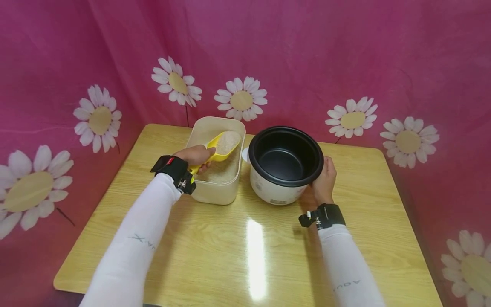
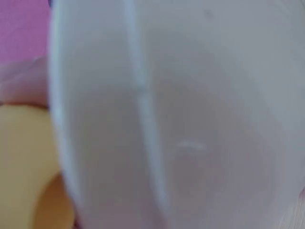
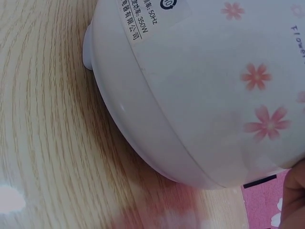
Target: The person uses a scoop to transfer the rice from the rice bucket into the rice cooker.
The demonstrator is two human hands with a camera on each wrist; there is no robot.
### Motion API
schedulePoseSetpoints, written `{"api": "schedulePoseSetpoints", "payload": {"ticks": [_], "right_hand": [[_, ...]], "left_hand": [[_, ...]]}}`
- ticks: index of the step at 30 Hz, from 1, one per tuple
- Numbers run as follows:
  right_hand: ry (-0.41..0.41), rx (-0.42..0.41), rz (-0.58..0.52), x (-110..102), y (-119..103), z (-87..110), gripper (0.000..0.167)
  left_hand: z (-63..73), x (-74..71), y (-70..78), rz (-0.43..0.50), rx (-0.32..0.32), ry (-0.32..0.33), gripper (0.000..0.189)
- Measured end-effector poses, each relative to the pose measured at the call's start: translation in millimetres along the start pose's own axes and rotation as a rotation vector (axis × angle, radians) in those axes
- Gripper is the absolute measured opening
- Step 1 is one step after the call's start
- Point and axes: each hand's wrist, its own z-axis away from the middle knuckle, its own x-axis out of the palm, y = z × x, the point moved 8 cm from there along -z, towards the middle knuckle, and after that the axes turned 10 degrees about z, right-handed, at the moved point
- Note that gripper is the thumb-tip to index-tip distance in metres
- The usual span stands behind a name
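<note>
My left hand (image 1: 196, 156) grips the handle of a yellow scoop (image 1: 215, 157) heaped with rice (image 1: 227, 142). The scoop is over a cream bin (image 1: 218, 198) that has more rice inside. In the left wrist view the bin's wall (image 2: 200, 105) fills most of the picture, with part of the yellow scoop (image 2: 24, 148) at the left edge. To the right of the bin stands a white rice cooker (image 1: 274, 194) with a black inner pot (image 1: 285, 164), its lid off. My right hand (image 1: 325, 181) holds the cooker's right side. Pink flowers and a label show on the cooker body (image 3: 200, 95).
A light wooden table (image 1: 215, 251) carries the bin and the cooker, which stand close together near its back edge. Pink cloth (image 1: 291, 55) with white daisies hangs behind the table and along both sides.
</note>
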Motion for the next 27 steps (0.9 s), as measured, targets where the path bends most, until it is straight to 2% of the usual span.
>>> {"api": "schedulePoseSetpoints", "payload": {"ticks": [4,17,22,27], "right_hand": [[0.001,0.001,0.019,-1.4,1.0,0.1,0.023],[-0.016,0.021,0.039,-1.9,3.3,-0.9,0.023],[-0.010,0.005,0.038,-1.6,1.7,-0.9,0.024],[-0.002,0.006,0.050,-1.3,2.2,-0.4,0.024]], "left_hand": [[-0.8,1.6,-1.6,0.051,0.008,-0.006,0.047],[-2.3,6.1,-3.0,0.117,0.032,0.006,0.046],[-0.6,6.1,-1.9,0.126,0.080,0.030,0.047],[0.4,8.0,-3.1,0.098,0.135,0.023,0.052]]}}
